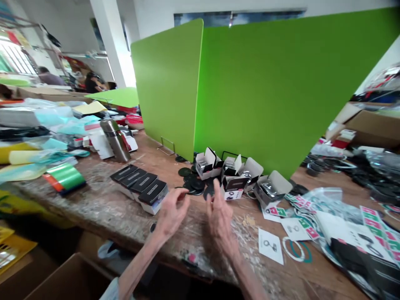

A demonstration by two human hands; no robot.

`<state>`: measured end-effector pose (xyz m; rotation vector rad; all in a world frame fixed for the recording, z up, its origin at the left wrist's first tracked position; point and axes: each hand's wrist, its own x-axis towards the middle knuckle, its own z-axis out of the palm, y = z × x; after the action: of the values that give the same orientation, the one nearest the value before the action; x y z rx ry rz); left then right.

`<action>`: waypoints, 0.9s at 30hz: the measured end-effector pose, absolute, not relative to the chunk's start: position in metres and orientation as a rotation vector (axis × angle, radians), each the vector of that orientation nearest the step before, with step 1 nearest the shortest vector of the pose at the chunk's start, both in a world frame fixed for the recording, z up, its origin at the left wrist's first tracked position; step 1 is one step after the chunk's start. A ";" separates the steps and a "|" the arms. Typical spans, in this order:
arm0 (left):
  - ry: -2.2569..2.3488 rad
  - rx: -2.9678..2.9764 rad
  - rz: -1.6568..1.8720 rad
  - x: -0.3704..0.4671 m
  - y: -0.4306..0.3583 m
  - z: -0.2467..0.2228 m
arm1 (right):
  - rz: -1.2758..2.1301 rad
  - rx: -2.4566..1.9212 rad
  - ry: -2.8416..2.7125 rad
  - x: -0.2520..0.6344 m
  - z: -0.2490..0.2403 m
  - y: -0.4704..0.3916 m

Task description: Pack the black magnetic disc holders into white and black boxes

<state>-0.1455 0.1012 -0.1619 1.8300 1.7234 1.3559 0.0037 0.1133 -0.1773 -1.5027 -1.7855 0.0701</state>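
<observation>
My left hand (172,213) hovers over the table with its fingers curved and a gap between thumb and fingertips; nothing shows in it. To its left stands a row of several closed small black-topped boxes (152,191). My right hand (219,214) is beside it, index finger stretched forward and the other fingers loosely bent, with no object visible in it. Just beyond both hands lies a loose pile of black discs (195,184). Behind the right fingertips are open small boxes (208,164) with clear-wrapped contents, and another open box (271,189) stands farther right.
A green divider (265,91) closes off the back. A steel flask (115,139) and a roll of green tape (65,178) are at left. Printed cards (270,246), a white ring (293,248) and bagged parts crowd the right. An open carton (68,279) sits below the front edge.
</observation>
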 end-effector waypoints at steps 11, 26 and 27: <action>1.236 1.556 1.016 -0.079 0.162 -0.177 | 0.070 -1.428 -2.154 0.137 -0.148 0.116; 0.785 1.588 0.575 -0.059 0.101 -0.179 | 0.362 -1.461 -1.993 0.230 -0.217 0.057; 0.831 1.690 0.579 -0.065 0.098 -0.180 | 0.233 -1.518 -2.092 0.235 -0.232 0.057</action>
<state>-0.0645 0.0984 -0.1797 1.6895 0.8307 0.5791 0.2346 0.0569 -0.2315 -1.5177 -2.0922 0.2331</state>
